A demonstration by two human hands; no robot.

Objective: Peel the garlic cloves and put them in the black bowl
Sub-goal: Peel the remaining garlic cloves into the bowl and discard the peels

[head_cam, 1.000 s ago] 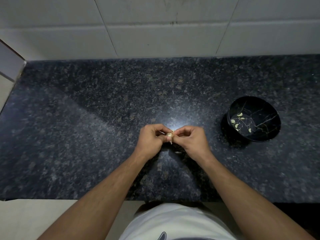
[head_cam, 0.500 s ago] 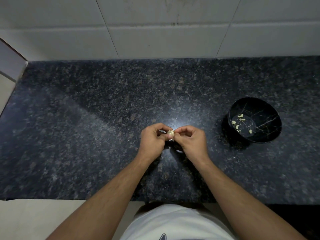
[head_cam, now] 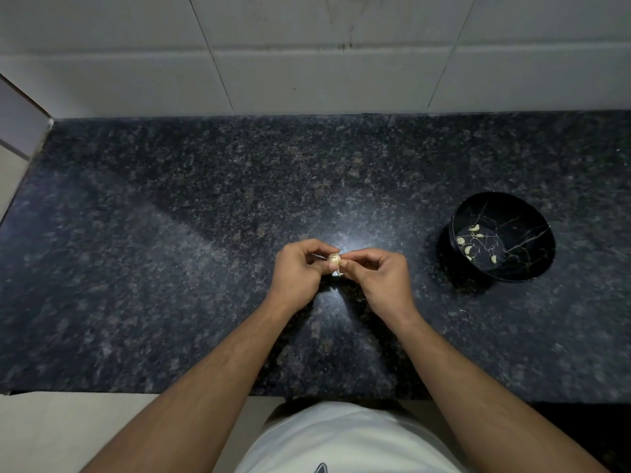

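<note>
Garlic clove [head_cam: 334,259] pinched between curled left hand [head_cam: 298,273] and right hand [head_cam: 377,276].

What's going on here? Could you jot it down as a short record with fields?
Setting: dark speckled counter against a white tiled wall
Left hand: pinches the garlic clove
Right hand: pinches the same clove from the other side
Clove: held above the counter, skin still partly on
Black bowl: to the right, on the counter, holds several peeled cloves
Stage: peeling under way
</note>
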